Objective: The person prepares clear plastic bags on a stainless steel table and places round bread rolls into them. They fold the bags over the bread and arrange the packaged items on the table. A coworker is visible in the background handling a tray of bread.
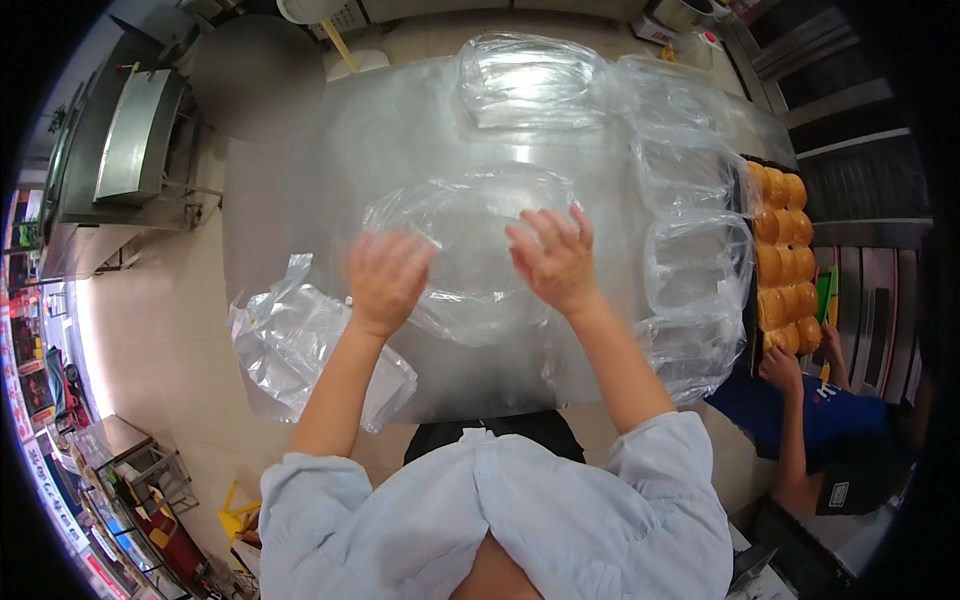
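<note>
Right hand (556, 262) released, fingers spread; left hand (388, 280) blurred, can't tell; clear bag (462, 312) could skid on smooth worktop (400, 115) if brushed

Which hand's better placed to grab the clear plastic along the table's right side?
Right, likely: the right hand is nearer that clear plastic; the left hand is farther, nearer the crumpled plastic at left.
</note>
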The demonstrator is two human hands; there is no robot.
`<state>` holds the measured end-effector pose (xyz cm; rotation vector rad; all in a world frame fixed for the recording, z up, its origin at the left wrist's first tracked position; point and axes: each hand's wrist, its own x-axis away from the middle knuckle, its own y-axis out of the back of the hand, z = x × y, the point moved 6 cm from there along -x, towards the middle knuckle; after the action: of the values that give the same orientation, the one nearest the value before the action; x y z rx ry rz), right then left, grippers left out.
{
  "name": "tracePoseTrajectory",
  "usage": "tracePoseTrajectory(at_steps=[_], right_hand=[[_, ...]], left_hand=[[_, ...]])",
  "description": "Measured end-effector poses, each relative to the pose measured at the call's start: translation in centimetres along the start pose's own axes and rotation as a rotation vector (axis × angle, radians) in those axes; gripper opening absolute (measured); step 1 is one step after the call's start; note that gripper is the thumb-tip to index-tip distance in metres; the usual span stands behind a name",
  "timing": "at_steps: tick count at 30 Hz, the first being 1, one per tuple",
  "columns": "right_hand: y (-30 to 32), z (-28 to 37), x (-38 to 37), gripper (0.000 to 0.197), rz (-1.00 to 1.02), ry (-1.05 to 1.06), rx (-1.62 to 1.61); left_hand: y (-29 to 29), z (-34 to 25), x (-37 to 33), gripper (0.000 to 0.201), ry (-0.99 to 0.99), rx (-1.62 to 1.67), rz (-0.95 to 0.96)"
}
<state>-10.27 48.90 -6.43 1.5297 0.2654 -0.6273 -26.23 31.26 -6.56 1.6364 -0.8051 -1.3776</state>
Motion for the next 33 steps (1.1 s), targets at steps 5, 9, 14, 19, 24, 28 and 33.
tracePoseTrajectory(at_steps=[5, 9, 14, 19, 24, 28, 33], right_hand=[[-7.0, -2.7, 4.6, 0.057, 0.574, 0.020, 0.036], [-10.5, -8.8, 6.1, 0.069, 0.925, 0.024, 0.278], [-12.5, -20.2, 1.9, 0.064, 0.933, 0.009, 0.414], [-11.0, -24.0, -1.5, 0.049, 0.964, 0.098, 0.618], [-13.4, -25.4, 0.2, 0.025, 0.802, 0.044, 0.572], [-12.9, -23.7, -1.3, 0.020, 0.804, -0.106, 0.425], [-8.7, -16.9, -4.4, 0.010, 0.599, -0.235, 0.178]], left_hand=[[-9.7, 1.4, 1.8, 0.074, -0.113, -0.006, 0.522], [-11.5, 3.8, 0.1, 0.076, 0.070, -0.091, 0.746], [-15.2, 3.4, -7.6, 0.078, 0.062, -0.156, 0.551], [-18.3, 0.7, -13.3, 0.079, 0.063, -0.314, 0.695], [-19.6, -0.9, -14.8, 0.071, 0.051, -0.296, 0.781], [-19.6, -0.3, -16.0, 0.052, 0.192, 0.081, 0.590], [-14.9, -0.5, -13.4, 0.033, 0.298, 0.441, 0.125]])
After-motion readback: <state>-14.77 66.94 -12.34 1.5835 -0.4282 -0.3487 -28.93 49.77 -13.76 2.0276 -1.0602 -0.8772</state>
